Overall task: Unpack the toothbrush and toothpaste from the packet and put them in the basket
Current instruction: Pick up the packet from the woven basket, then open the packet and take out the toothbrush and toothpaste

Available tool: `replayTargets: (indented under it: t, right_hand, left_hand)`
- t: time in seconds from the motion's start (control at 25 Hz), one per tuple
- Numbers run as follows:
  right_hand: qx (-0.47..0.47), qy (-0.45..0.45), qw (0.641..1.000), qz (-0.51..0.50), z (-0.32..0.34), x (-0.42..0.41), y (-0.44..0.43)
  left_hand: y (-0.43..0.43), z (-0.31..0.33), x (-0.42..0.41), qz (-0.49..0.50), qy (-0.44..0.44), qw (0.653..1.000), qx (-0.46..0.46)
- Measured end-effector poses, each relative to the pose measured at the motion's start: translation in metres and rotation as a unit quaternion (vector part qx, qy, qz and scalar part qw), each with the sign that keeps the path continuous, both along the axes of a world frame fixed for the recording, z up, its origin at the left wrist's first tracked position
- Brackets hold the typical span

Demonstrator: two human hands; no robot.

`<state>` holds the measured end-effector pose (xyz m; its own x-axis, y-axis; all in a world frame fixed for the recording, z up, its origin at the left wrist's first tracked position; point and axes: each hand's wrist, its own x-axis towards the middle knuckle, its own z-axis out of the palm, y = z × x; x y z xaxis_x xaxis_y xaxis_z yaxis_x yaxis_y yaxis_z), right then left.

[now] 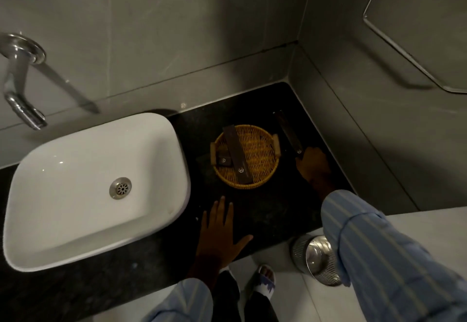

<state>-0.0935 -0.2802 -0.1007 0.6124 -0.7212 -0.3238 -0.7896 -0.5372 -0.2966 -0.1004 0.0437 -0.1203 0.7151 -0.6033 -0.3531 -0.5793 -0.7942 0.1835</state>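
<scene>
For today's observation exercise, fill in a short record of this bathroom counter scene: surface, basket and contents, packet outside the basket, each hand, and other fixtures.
surface: black countertop in a grey-tiled corner
basket: round wicker basket right of the sink
basket contents: long dark packet lying across it; small dark box beside that
packet outside basket: long dark packet on the counter, right of the basket
right hand: on the near end of that packet
left hand: flat on the counter, fingers spread, holding nothing
other fixtures: white sink, wall tap, metal bin on the floor
</scene>
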Motion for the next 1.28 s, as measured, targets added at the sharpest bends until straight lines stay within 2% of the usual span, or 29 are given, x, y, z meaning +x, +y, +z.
replayTargets:
  t: [0.16, 0.32, 0.56, 0.68, 0.8, 1.04, 1.12, 1.24, 1.28]
  right_hand:
    - [0.014, -0.006, 1.0, -0.006, 0.018, -0.004, -0.008]
    - [0.036, -0.013, 0.999, 0.002, 0.056, 0.0, -0.02]
    - [0.042, -0.066, 0.997, 0.01, 0.133, 0.015, -0.01]
    - [0.041, -0.113, 0.992, 0.032, 0.175, 0.021, -0.01]
    - [0.034, -0.165, 0.985, 0.048, 0.217, 0.022, -0.006]
    - [-0.032, -0.279, 0.956, 0.086, 0.295, 0.02, 0.011]
    - [-0.052, -0.312, 0.944, 0.091, 0.318, 0.02, 0.018]
    - [-0.08, -0.335, 0.933, 0.101, 0.35, 0.017, 0.023]
    - [-0.077, -0.342, 0.931, 0.106, 0.358, 0.017, 0.022]
  left_hand:
    - [-0.007, 0.008, 0.003, 0.02, -0.005, 0.999, -0.025]
    - [-0.025, 0.045, 0.014, 0.043, 0.004, 0.995, -0.095]
    - [-0.069, 0.135, 0.071, -0.007, -0.057, 0.977, -0.207]
    - [-0.092, 0.198, 0.106, 0.009, -0.091, 0.968, -0.234]
    - [-0.107, 0.262, 0.133, 0.057, -0.056, 0.952, -0.296]
    - [-0.128, 0.378, 0.168, 0.069, -0.033, 0.899, -0.432]
    - [-0.125, 0.409, 0.179, 0.076, 0.009, 0.869, -0.489]
    - [-0.115, 0.449, 0.186, 0.09, 0.109, 0.803, -0.579]
    - [-0.112, 0.46, 0.189, 0.086, 0.125, 0.795, -0.588]
